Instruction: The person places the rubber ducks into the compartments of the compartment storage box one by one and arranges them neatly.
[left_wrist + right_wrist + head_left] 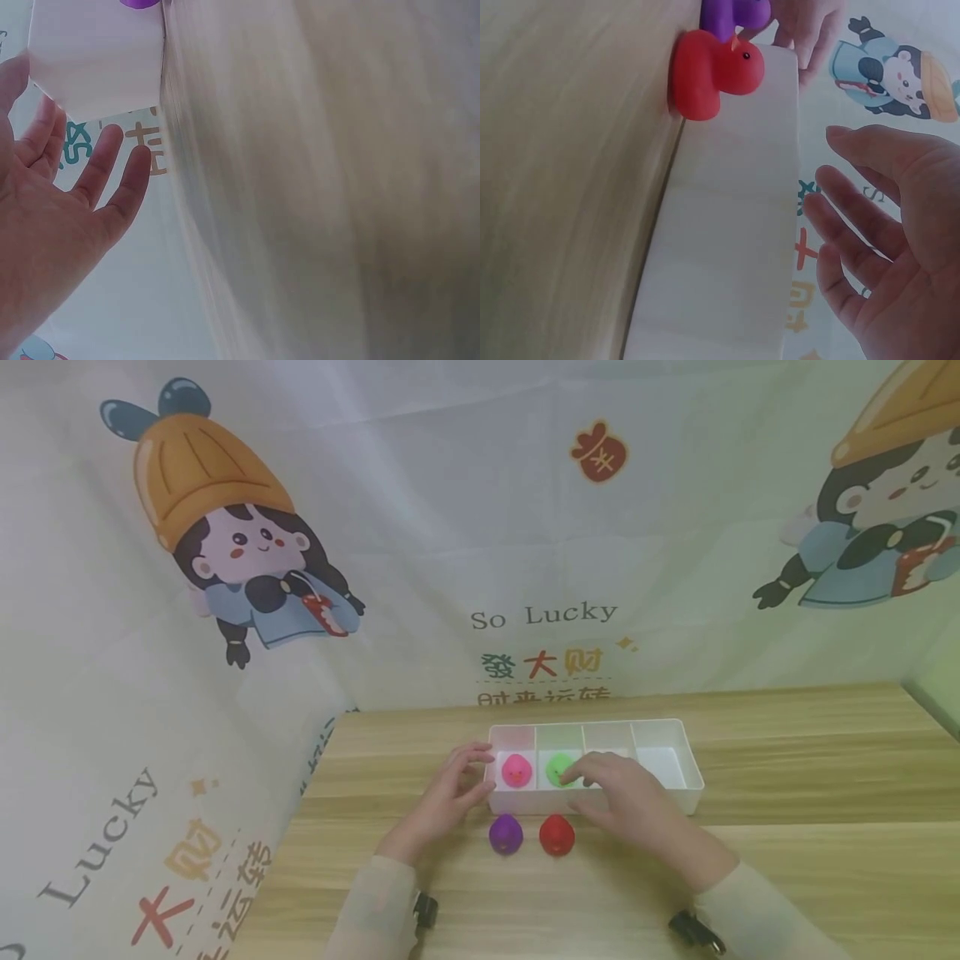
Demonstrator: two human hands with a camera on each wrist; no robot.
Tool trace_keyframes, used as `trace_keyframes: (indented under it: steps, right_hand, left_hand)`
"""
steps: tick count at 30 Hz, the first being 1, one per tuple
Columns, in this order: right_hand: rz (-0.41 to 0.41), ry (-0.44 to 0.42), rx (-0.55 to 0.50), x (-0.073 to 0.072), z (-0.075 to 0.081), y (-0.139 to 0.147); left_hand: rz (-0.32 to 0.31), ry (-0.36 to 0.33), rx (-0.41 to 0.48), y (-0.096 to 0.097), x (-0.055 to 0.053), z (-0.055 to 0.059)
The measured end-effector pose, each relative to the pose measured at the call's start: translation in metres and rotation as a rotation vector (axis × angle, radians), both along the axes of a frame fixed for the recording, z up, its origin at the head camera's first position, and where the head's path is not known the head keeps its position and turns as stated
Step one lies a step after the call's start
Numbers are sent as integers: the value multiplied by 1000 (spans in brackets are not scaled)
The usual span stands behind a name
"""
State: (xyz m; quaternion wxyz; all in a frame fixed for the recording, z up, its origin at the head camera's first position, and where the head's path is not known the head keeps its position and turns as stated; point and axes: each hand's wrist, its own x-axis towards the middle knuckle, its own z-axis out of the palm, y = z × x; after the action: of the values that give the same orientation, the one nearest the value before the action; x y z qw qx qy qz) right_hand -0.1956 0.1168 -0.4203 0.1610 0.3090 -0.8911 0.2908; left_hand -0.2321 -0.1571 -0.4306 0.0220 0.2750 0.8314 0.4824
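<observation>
A white divided box stands on the table, with a pink rubber duck in its leftmost compartment and a green rubber duck in the one beside it. My left hand is at the box's left end, fingers spread and mostly straight at its edge. Over the front wall reaches my right hand, its fingertips overlapping the green duck in the head view. The right wrist view shows that hand with loosely bent fingers and nothing in its palm. In front of the box sit a purple duck and a red duck.
Wood-grain table surrounds the box. A printed cloth with cartoon figures and lettering hangs behind the table and along its left side. The box's rightmost compartment shows a bare white floor.
</observation>
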Motion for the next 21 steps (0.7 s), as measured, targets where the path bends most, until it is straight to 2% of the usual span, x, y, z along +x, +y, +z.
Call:
trace_keyframes:
  steps: [5, 8, 16, 21]
  right_hand:
    - [23, 25, 3, 3, -7, -1]
    - [41, 11, -3, 5, -8, -3]
    - [51, -61, -5, 13, -14, -14]
    - [39, -89, 57, 16, -16, -19]
  left_hand:
    - [14, 0, -20, -4, -11, -17]
    - [25, 14, -51, -6, -16, -27]
    - [7, 38, -42, -5, -15, -23]
    - [-1, 26, 3, -1, -4, -7]
